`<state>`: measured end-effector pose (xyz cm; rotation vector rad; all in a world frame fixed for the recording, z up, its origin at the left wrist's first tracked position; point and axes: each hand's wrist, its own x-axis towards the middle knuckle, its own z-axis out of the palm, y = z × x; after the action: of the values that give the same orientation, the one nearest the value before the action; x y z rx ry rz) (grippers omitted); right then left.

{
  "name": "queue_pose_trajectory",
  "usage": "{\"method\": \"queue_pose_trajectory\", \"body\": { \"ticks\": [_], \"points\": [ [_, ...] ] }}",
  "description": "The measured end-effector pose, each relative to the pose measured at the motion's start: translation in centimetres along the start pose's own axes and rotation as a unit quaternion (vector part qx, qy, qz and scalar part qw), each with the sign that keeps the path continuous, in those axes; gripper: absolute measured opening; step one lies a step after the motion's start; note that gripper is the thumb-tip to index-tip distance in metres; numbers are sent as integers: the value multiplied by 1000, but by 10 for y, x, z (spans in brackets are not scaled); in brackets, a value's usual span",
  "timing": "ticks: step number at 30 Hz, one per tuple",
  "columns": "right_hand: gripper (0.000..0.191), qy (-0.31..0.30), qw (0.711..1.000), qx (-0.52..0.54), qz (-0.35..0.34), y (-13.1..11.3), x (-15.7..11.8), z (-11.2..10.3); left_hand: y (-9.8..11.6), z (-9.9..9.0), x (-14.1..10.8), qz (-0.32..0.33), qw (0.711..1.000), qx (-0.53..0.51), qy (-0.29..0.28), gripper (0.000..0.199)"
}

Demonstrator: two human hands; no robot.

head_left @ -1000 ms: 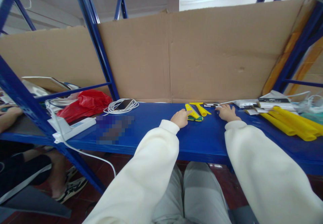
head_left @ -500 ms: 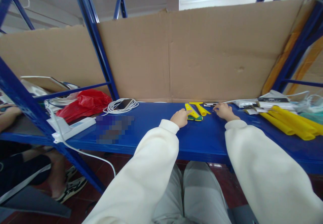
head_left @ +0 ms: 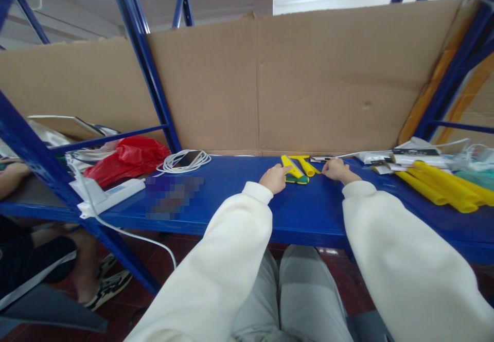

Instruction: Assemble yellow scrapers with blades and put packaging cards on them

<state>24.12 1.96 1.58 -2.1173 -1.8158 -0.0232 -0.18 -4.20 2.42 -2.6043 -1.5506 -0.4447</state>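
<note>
My left hand [head_left: 274, 178] rests on the blue shelf at the left side of a yellow-and-green hand tool [head_left: 297, 179]. Its index finger reaches onto the tool's yellow part, and the other fingers curl in, partly hidden. Behind that tool lies a yellow T-shaped scraper [head_left: 307, 167], its handle slanting toward my right hand. My right hand [head_left: 335, 170] is closed, fingertips pinched together beside the end of that handle. Whatever lies between those fingertips is too small to make out. A small flat black-and-white packet [head_left: 321, 159] lies just behind.
Yellow rolled sheets [head_left: 443, 187] and white packets [head_left: 412, 157] lie at right. To the left are a coiled white cable [head_left: 185, 162], a power strip [head_left: 119, 195] and a red bag [head_left: 135, 154]. A cardboard wall [head_left: 309, 85] stands behind. Another person's arm [head_left: 13, 177] shows far left.
My right hand has shifted slightly left, and its fingers have drawn together into a pinch. The yellow-and-green tool under my left hand has barely moved.
</note>
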Motion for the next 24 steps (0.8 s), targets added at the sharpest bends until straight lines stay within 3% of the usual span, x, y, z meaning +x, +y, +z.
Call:
{"method": "queue_pose_trajectory", "body": {
  "ticks": [3,6,9,13,24],
  "points": [
    [13,73,995,55,-39,-4,3,1,0,0,1,-10,1000,-4,11,51],
    [11,109,970,177,-121,-15,5,2,1,0,1,-12,1000,-7,22,51],
    [9,104,931,285,-204,-34,2,6,1,1,2,-12,1000,-6,26,51],
    [9,66,898,321,-295,-55,-6,14,1,3,3,-16,999,-9,31,52],
    [10,58,904,301,-297,-57,-8,19,1,4,4,-22,999,-14,31,53]
  ]
}}
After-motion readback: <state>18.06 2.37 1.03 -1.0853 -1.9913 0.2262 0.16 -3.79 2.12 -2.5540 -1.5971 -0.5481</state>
